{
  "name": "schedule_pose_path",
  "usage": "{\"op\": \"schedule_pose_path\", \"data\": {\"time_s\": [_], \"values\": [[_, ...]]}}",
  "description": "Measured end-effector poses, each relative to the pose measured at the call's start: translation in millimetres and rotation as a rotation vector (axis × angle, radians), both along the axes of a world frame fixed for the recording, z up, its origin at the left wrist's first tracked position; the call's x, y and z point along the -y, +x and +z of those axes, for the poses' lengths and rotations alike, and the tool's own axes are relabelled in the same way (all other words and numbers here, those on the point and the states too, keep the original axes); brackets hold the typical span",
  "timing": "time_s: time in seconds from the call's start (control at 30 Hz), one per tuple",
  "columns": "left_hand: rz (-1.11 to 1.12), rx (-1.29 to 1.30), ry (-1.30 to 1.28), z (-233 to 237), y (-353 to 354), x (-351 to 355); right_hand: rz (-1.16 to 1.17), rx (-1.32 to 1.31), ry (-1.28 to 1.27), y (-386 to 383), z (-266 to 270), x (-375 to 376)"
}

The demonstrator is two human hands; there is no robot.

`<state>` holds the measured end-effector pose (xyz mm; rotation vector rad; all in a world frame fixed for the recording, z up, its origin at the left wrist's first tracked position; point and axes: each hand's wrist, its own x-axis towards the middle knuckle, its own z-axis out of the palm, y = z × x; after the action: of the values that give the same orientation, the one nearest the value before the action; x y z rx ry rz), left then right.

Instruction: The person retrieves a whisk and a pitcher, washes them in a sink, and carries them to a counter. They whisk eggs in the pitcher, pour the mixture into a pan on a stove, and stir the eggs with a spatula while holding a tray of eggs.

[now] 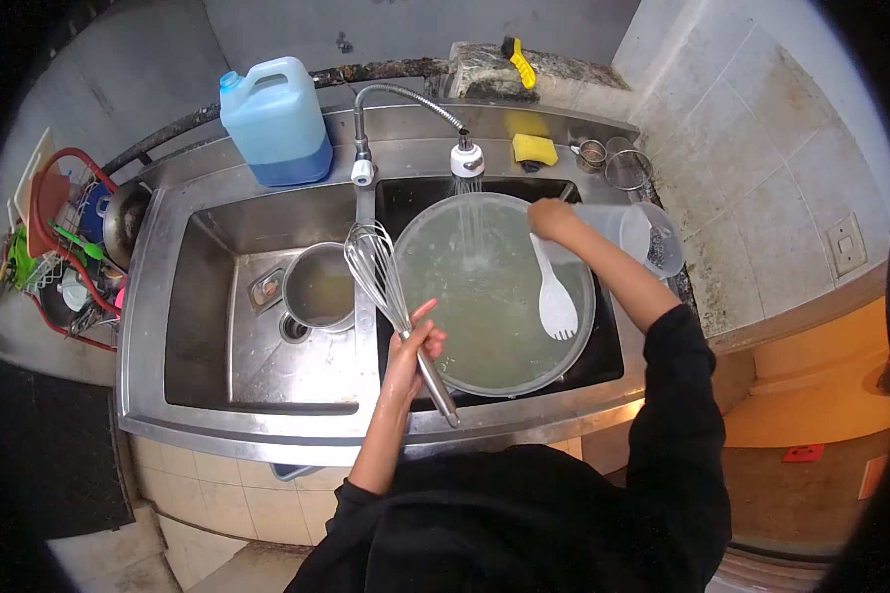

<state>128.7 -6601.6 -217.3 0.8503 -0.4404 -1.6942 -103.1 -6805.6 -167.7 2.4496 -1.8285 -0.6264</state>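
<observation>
My left hand (418, 351) is wrapped around the handle of a metal balloon whisk (381, 272), its wires pointing up and left over the sink divider. My right hand (557, 219) grips the top of a white plastic serving spoon with a toothed end (555, 301), which hangs down over the large round basin (412, 229). Cloudy greenish water (465, 331) fills the basin. Water runs into it from the white spray head (467, 160) of the faucet. Behind my right forearm lies a clear plastic jug (666, 242), partly hidden.
In the left sink (267, 381) stand a metal pot (318, 287) with liquid and a small packet (266, 291). On the back ledge are a blue-liquid jug (277, 128), a yellow sponge (535, 149) and small strainers (627, 168). A dish rack (69, 252) stands left; a yellow-handled brush (521, 65) lies behind.
</observation>
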Motion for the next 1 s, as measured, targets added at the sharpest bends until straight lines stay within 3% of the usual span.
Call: {"op": "schedule_pose_path", "data": {"time_s": [0.07,0.2,0.27,0.33,0.4,0.43,0.5,0.6,0.63,0.7,0.73,0.77,0.83,1.0], "values": [[-0.046,-0.027,-0.007,6,-3,-3,0.133,0.079,0.145,3,-11,-19],[-0.13,-0.099,-0.07,8,0,-12,0.002,0.645,-0.017,40,-14,-90],[-0.116,-0.21,-0.106,14,0,-14,-0.184,1.078,0.18,72,-14,-121],[-0.019,-0.16,-0.053,22,8,-20,-0.507,1.599,0.7,115,5,-155],[0.094,0.055,0.029,19,28,-22,-0.209,1.527,0.545,149,-9,-163],[0.158,0.059,0.003,27,43,-20,-0.203,1.532,0.552,164,-2,-164],[0.204,0.022,-0.035,34,78,-18,0.554,1.298,-0.001,191,17,-166],[0.268,0.075,0.041,34,137,-12,0.571,1.235,-0.028,230,47,-141],[0.35,0.07,0.007,69,137,-9,0.467,1.292,-0.085,243,49,-121],[0.299,0.206,-0.09,68,174,-7,0.295,1.439,-0.233,264,29,-58],[0.238,0.348,-0.091,72,191,-6,0.007,1.398,-0.119,270,13,-24],[0.176,0.49,-0.093,78,206,-4,-0.131,1.182,-0.266,276,-23,19],[0.0,0.882,-0.047,83,231,6,-0.229,0.996,-0.258,283,-76,82],[-0.35,1.806,-0.101,72,250,33,-0.666,0.919,-0.323,319,-107,141]]}}
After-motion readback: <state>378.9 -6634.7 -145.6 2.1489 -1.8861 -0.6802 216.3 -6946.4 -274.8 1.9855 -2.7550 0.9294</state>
